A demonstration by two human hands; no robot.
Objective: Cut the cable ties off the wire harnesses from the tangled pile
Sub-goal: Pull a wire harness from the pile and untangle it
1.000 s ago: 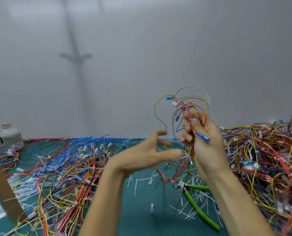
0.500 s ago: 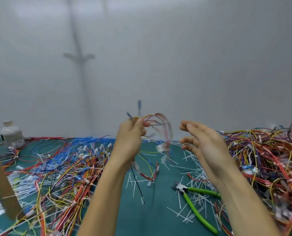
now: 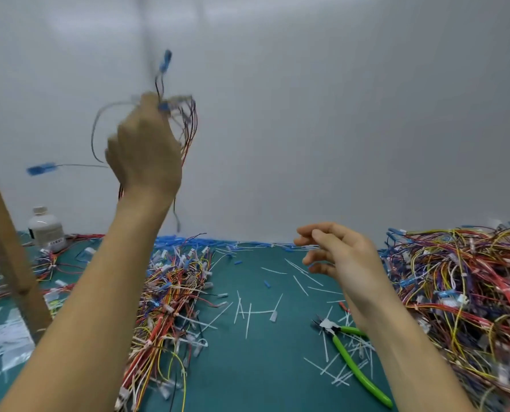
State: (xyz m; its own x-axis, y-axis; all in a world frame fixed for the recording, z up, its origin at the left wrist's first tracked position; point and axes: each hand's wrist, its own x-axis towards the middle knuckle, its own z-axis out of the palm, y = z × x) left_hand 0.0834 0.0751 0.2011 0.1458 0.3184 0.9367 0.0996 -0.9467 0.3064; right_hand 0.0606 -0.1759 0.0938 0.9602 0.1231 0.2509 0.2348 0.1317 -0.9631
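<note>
Fingers of my left hand (image 3: pixel 146 150) are curled round a loose wire harness (image 3: pixel 189 126), raised in the upper left of the frame against the pale wall (image 3: pixel 337 114). I see only the back of that hand, and both hand and wires are blurred. Red and dark strands loop out to the right of my knuckles. One blue connector (image 3: pixel 166 60) stands above the hand on a thin lead, and another (image 3: pixel 39 169) juts out to the left.

My right hand (image 3: pixel 340 257) hangs lower, right of centre, above the green mat (image 3: pixel 247 367). Its fingers are apart and loosely bent, and they grip nothing.

At the right edge the tangled pile (image 3: pixel 462 286) lies heaped on the mat, in yellow, red, purple and blue. A second heap (image 3: pixel 170 298) sits left of centre, partly behind my left forearm. Between the two heaps, cut white cable ties (image 3: pixel 256 313) lie scattered on the mat. Green-handled cutters (image 3: pixel 351 361) rest on the mat in the lower right, just beside my right forearm, among more white offcuts.

A white bottle (image 3: pixel 45 230) stands at the far left by the wall, and a slanted wooden post (image 3: pixel 6 263) crosses in front of it.
</note>
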